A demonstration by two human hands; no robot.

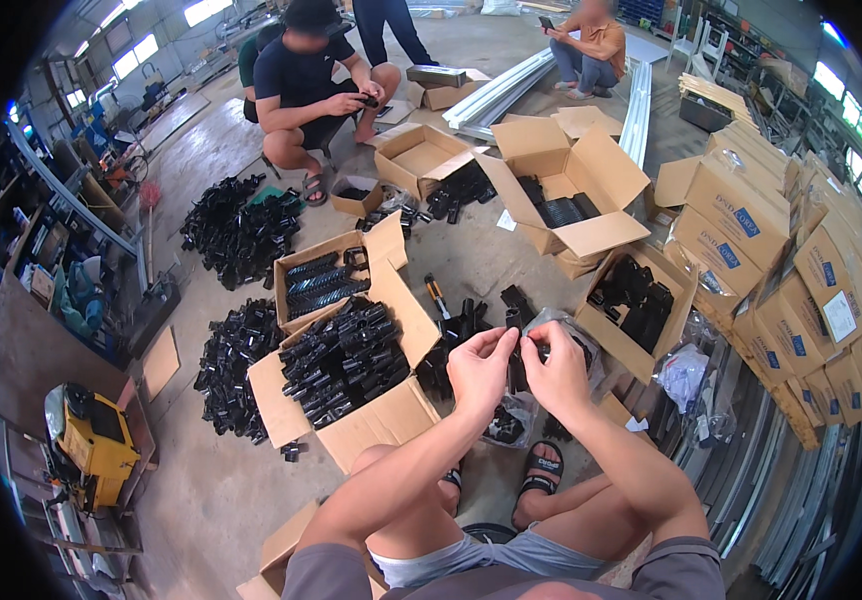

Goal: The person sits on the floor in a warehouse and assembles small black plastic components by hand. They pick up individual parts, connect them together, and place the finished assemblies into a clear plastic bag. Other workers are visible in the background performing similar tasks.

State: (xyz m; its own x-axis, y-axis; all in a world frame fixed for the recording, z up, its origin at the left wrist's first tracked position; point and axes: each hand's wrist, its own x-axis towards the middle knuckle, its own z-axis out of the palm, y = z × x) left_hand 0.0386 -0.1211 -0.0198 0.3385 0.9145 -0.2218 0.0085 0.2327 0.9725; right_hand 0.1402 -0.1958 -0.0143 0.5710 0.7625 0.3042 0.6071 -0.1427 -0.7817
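Both hands meet in front of the person's knees, just below the picture's centre. The left hand [479, 368] and the right hand [554, 372] have their fingertips pinched together on a small black plastic part [523, 343] held between them — the fingers of both are closed on it, thumbs and forefingers facing each other across the gap. The part is too small and too covered to tell its long axis for sure; it seems to run across, from nine to three o'clock, with one hand on each end, so neither hand is clearly nearer.

Directly beyond the fingers, at twelve o'clock, a clear plastic bag of black parts [563, 345] lies on the concrete floor [201, 490], with a loose heap of the same black pieces [463, 330] just beside it. At nine to ten o'clock from the hands an open cardboard box of black clips [346, 362] stands close by. At two o'clock another open box with black parts [636, 300] sits tilted. Far off at eleven o'clock a seated person in a dark shirt [306, 85] handles something small of their own.
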